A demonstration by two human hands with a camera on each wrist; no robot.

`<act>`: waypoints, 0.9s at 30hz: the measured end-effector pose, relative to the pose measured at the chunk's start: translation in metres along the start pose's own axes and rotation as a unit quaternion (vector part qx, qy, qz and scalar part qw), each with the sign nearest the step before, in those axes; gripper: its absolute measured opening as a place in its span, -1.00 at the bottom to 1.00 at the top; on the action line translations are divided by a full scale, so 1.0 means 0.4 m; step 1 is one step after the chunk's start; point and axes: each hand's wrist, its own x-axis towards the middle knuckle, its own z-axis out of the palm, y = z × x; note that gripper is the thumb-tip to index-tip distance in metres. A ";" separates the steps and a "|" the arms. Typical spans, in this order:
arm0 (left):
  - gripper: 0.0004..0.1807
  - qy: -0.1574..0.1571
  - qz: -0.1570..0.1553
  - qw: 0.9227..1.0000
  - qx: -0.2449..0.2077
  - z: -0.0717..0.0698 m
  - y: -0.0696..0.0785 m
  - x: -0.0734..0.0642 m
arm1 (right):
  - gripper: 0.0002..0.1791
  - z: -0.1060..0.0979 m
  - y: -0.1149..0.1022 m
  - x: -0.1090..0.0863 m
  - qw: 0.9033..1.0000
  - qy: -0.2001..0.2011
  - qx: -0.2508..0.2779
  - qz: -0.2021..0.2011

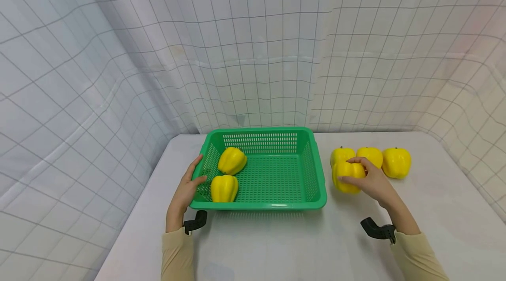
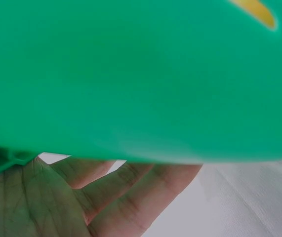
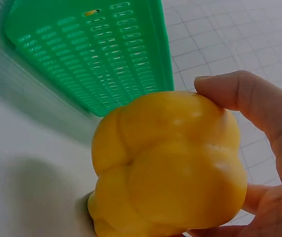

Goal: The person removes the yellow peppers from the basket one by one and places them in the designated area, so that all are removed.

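Note:
My right hand (image 1: 373, 182) holds a yellow bell pepper (image 1: 345, 177) between thumb and fingers, to the right of the green basket (image 1: 258, 206). In the right wrist view the pepper (image 3: 180, 168) shows its lobed underside, with the thumb along one edge; some fingers are partly hidden behind it. At the basket's left rim is my left hand (image 1: 186, 189), thumb over the rim and fingers along the outside. From the left wrist, its fingers (image 2: 136, 197) reach under the green rim (image 2: 145, 123). Two yellow bell peppers lie inside, one behind (image 1: 232, 160), the other in front (image 1: 224, 189).
Three more yellow bell peppers stand close behind the right hand: a left one (image 1: 341, 154), a middle one (image 1: 370, 156) and a right one (image 1: 397, 163). A white table (image 1: 276, 246) carries everything. White grid-lined curtains (image 1: 253, 52) enclose its back and sides.

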 end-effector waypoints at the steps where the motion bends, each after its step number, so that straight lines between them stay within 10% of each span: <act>1: -0.30 0.000 0.000 1.000 0.000 0.000 0.000 0.000 | -0.21 0.000 0.003 0.000 1.000 -0.003 -0.003 0.000; 27: -0.31 -0.003 0.000 1.000 -0.003 0.000 0.007 -0.005 | -0.19 0.005 0.073 -0.017 0.998 -0.059 -0.022 0.010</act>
